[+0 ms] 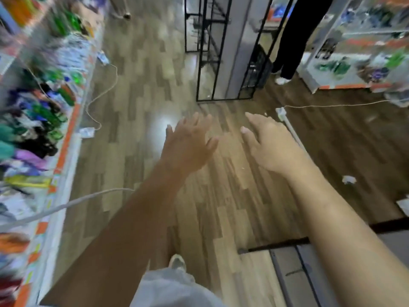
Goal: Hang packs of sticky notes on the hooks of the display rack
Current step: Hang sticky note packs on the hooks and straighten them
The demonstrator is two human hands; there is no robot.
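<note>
Head view: both hands reach forward over the wooden floor, side by side and apart. The left hand and the right hand are spread with straight fingers and hold nothing. A black wire rack stands ahead, beyond the fingertips. On the left runs a shelf of blurred coloured goods; I cannot tell whether the packs of sticky notes are among them. A white cable lies along the floor.
</note>
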